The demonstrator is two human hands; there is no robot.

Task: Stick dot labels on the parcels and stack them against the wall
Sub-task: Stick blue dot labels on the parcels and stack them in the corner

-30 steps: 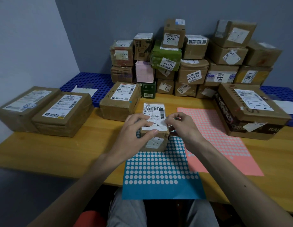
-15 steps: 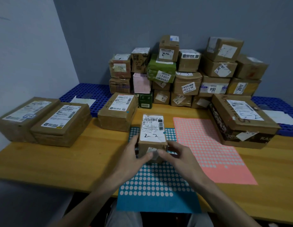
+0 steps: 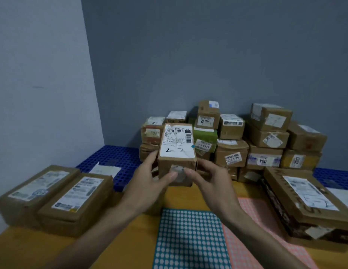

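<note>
Aloft — parcel (image 3: pixel 176 172), label (image 3: pixel 178 142) "2-2"

The wooden counter (image 3: pixel 128 249) carries, left to right: far-left parcel (image 3: pixel 33 193), adjacent parcel (image 3: pixel 76 200), teal dot sheet (image 3: pixel 188 239), pink dot sheet (image 3: pixel 264 216), large right parcel (image 3: pixel 309 206).

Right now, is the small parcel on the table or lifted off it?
Lifted: left hand and right hand grip the small parcel, its bottom edge above the table.

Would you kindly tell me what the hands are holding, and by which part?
The small brown parcel, gripped at its near end: left hand on its left side, right hand on its right.
</note>
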